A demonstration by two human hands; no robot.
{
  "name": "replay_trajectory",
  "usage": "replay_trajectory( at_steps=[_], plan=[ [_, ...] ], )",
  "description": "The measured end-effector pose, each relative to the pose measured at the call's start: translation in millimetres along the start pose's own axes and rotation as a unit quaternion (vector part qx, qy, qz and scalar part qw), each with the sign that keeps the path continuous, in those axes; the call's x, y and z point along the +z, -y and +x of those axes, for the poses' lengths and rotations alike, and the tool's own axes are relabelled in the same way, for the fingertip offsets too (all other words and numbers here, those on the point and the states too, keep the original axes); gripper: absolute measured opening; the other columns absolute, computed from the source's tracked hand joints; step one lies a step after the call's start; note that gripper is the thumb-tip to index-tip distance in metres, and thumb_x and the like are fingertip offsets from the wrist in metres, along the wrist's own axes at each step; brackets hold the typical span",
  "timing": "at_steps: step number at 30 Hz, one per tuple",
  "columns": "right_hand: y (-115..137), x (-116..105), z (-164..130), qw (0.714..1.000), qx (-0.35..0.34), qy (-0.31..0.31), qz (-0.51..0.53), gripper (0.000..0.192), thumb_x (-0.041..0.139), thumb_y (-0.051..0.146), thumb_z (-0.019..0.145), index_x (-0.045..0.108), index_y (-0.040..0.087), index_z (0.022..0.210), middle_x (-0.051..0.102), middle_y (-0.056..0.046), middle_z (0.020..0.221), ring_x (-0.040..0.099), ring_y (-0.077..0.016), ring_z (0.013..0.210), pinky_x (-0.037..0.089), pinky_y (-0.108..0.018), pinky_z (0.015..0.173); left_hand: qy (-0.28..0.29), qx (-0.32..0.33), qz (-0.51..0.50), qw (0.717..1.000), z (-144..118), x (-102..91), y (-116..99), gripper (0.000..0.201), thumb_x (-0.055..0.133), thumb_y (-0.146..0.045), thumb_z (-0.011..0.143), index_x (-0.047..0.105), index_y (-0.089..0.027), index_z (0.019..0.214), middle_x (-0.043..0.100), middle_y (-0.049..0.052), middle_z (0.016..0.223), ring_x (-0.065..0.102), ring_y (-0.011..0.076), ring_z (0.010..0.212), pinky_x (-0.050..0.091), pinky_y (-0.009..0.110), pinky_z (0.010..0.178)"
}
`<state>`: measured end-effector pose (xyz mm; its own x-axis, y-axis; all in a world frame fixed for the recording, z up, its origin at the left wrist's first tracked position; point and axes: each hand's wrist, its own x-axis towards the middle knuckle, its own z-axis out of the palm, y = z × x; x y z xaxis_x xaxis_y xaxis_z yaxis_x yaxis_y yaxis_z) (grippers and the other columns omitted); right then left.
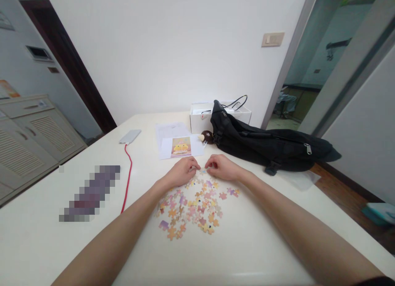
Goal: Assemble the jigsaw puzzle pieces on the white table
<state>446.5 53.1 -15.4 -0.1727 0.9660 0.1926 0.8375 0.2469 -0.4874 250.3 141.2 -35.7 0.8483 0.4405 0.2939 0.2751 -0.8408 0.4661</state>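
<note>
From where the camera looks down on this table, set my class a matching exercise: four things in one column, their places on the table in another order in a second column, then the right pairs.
Things:
1. phone
2. black bag
3. loose puzzle pieces
4. reference picture

Places:
A. between the person's forearms, below the left hand and right hand
B. far left, at the end of the red cable
C. on the white sheets, just beyond the hands
D. along the right side, in front of the white box

Pairs: 1-B, 2-D, 3-A, 4-C
</note>
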Motion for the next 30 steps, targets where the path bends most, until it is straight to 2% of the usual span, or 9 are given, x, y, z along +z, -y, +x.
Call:
replay_trajectory(
  at_steps=[12,23,30],
  plan=[
    [-2.9,-0.2,0.1,1.0,-0.003,0.005,0.0,0.021,0.066,0.019,0.071,0.074,0.013,0.089,0.067,-0.005,0.08,0.055,-0.0145,0.069,0.04,-0.023,0.064,-0.002,0.005,0.002,1.0,-0.4,0.8,-1.6,0.031,0.051,-0.006,0.078,0.073,-0.016,0.096,0.067,0.004,0.092,0.06,0.0166,0.083,0.046,0.028,0.08],
    [-3.7,1.8,2.8,1.0,-0.009,0.001,-0.01,0.02,0.063,0.021,0.075,0.074,0.014,0.089,0.065,-0.005,0.077,0.054,-0.0153,0.066,0.04,-0.025,0.063,0.003,-0.005,0.014,1.0,1.2,-1.9,-6.4,0.019,0.059,-0.023,0.086,0.073,-0.016,0.096,0.069,0.006,0.097,0.062,0.0186,0.088,0.047,0.029,0.083],
    [-1.2,9.0,4.7,0.999,-0.025,-0.018,-0.011,0.021,0.059,0.018,0.077,0.073,0.014,0.091,0.066,-0.006,0.08,0.055,-0.0158,0.067,0.04,-0.026,0.065,-0.014,-0.018,0.023,0.999,1.1,-1.0,-4.2,0.018,0.06,-0.022,0.086,0.073,-0.015,0.096,0.069,0.007,0.095,0.062,0.0196,0.088,0.046,0.03,0.084]
  ],
)
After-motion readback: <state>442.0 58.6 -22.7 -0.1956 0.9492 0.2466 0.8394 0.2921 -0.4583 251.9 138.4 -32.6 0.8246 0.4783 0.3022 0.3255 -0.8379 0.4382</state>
